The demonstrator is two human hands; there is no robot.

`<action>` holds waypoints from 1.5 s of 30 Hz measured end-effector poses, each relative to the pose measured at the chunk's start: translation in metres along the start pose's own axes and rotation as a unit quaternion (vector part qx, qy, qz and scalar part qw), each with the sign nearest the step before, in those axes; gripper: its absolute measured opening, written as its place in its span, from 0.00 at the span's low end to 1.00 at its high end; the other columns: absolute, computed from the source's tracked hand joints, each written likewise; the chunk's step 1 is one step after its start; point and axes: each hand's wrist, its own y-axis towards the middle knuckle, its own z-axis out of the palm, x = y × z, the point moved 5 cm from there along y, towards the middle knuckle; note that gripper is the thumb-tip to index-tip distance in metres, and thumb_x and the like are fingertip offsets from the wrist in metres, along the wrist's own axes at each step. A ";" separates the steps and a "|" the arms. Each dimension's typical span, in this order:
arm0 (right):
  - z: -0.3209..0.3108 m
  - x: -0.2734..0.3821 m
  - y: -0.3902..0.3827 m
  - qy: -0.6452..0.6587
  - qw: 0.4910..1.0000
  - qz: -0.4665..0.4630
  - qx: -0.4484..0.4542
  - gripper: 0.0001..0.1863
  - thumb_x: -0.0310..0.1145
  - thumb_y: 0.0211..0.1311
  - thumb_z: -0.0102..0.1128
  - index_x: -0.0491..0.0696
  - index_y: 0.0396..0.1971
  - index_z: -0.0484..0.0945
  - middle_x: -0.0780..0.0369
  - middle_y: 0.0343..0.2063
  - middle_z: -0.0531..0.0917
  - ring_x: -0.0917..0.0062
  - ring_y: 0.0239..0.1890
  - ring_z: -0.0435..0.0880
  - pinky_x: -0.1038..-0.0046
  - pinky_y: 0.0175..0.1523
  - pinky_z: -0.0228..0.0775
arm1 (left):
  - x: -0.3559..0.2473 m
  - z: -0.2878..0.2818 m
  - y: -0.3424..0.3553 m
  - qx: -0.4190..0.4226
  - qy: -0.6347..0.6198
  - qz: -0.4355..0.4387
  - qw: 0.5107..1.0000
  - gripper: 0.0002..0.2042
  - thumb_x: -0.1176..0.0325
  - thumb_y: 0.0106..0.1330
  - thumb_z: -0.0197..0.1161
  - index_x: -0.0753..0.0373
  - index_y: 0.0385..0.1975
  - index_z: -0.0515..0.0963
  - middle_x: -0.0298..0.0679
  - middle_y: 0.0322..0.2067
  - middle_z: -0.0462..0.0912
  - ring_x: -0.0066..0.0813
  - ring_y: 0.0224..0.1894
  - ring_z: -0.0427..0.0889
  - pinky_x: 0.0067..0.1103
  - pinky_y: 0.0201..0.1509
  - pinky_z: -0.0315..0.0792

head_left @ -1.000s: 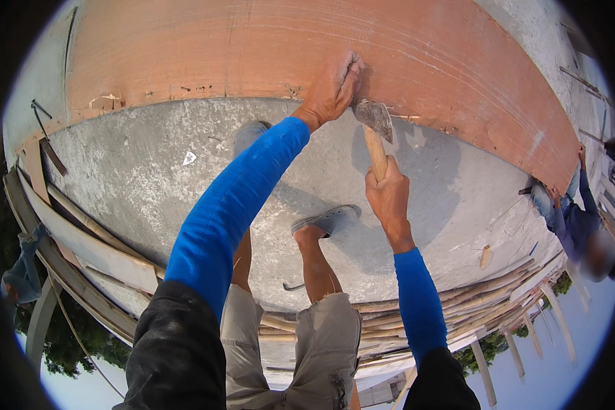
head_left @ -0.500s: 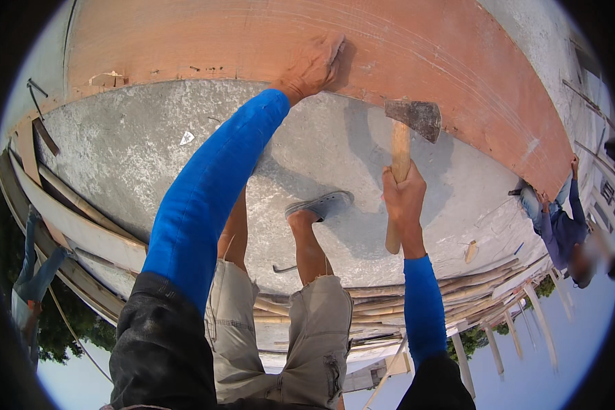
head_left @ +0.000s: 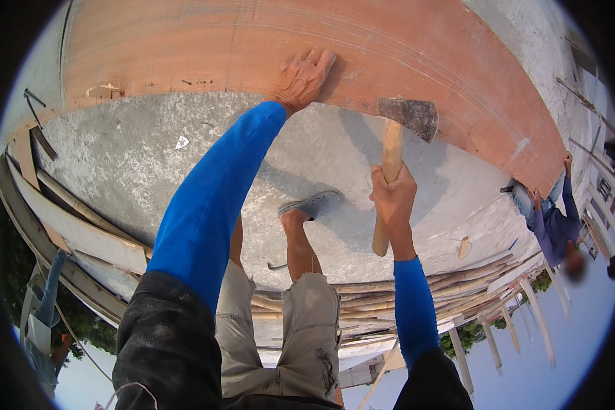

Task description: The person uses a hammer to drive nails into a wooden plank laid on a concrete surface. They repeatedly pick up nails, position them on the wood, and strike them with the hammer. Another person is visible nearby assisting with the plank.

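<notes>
A large reddish-brown plywood sheet (head_left: 184,48) spans the upper part of the view. My left hand (head_left: 303,76) lies on its face close to the near edge, palm down with fingers stretched out. In my right hand (head_left: 395,196) is a hatchet (head_left: 392,150), gripped around its wooden handle, with the dark metal head up. That head overlaps the sheet's near edge in the view; whether it touches cannot be told. At the far right a co-worker (head_left: 559,219) has both hands at the sheet's corner.
Rough grey concrete (head_left: 143,150) lies underfoot. Bamboo poles (head_left: 430,287) are stacked behind my legs, and planks (head_left: 102,242) run along the left. A bent metal bar (head_left: 33,106) lies at the far left. Another person (head_left: 44,328) is at the lower left.
The sheet's near edge sits slightly lower in the view. My left hand appears a little lower and further left, its fingers more spread. The hatchet has shifted slightly left with my right hand.
</notes>
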 end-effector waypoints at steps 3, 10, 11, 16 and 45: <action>-0.033 0.037 -0.014 0.115 0.992 -0.009 -0.041 0.08 0.30 0.71 0.67 0.42 0.37 0.77 0.65 0.20 0.79 0.82 0.16 0.78 0.77 0.23 0.72 | 0.000 0.002 0.000 -0.013 0.029 0.022 0.999 0.10 0.67 0.75 0.54 0.57 0.52 0.75 0.42 0.48 0.82 0.46 0.53 0.82 0.39 0.54 0.79; -0.004 0.020 0.020 0.020 0.996 -0.091 -0.011 0.11 0.31 0.68 0.69 0.40 0.38 0.77 0.59 0.20 0.80 0.75 0.21 0.82 0.66 0.29 0.77 | -0.001 0.002 -0.001 -0.004 0.022 0.026 0.999 0.12 0.68 0.74 0.53 0.58 0.55 0.75 0.42 0.49 0.81 0.48 0.55 0.80 0.40 0.56 0.78; 0.002 0.003 0.021 -0.038 0.993 -0.111 -0.023 0.11 0.31 0.68 0.69 0.40 0.38 0.77 0.58 0.20 0.80 0.74 0.21 0.83 0.65 0.30 0.77 | -0.003 -0.001 0.000 -0.009 0.024 0.030 0.999 0.13 0.68 0.74 0.53 0.59 0.56 0.75 0.42 0.50 0.81 0.47 0.56 0.80 0.40 0.57 0.78; 0.005 -0.040 0.010 -0.068 0.995 0.023 0.067 0.14 0.36 0.70 0.69 0.40 0.37 0.77 0.59 0.19 0.80 0.75 0.20 0.82 0.66 0.29 0.77 | -0.007 -0.001 0.000 0.021 0.014 0.016 1.000 0.15 0.68 0.73 0.54 0.59 0.58 0.75 0.41 0.52 0.81 0.46 0.57 0.79 0.40 0.58 0.77; -0.022 -0.010 0.033 -0.106 0.990 -0.078 0.051 0.16 0.41 0.72 0.68 0.42 0.40 0.77 0.58 0.19 0.82 0.72 0.17 0.84 0.68 0.24 0.77 | 0.000 0.002 0.001 -0.008 0.023 0.011 1.000 0.13 0.67 0.76 0.53 0.58 0.56 0.76 0.41 0.51 0.83 0.47 0.56 0.81 0.40 0.57 0.77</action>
